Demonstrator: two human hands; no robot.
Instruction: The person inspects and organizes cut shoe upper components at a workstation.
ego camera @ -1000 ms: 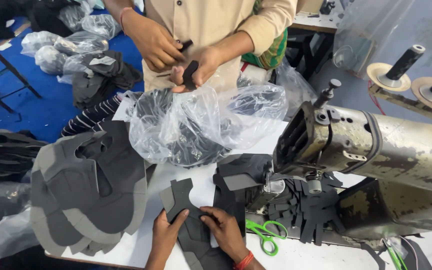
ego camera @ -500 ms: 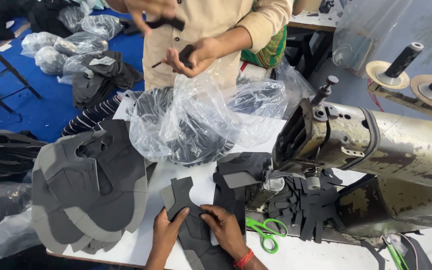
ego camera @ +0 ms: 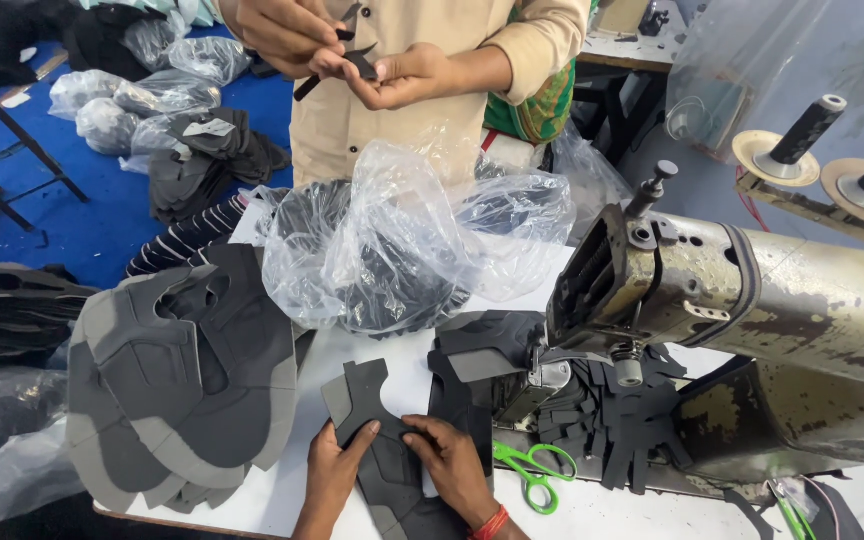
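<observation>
Pressing down with flat, spread fingers, your left hand (ego camera: pixel 330 478) and right hand (ego camera: pixel 449 468) pin the dark grey, notched cut fabric panel (ego camera: pixel 377 445) at the near edge of the white table (ego camera: pixel 282 500), exactly as 1 second ago. Since then, only the co-worker's hands (ego camera: pixel 352 50) across the table have risen, pinching a small black piece (ego camera: pixel 357 62) above the clear plastic bag (ego camera: pixel 402 240); your panel stays aligned beside the sewing machine (ego camera: pixel 732 300).

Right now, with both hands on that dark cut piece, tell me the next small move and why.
Probably slide the dark cut piece rightwards toward the sewing machine. The left hand and right hand both press it flat on the white table, and it lies short of the machine's head, beside the green scissors, so it likely needs feeding in next.
</observation>
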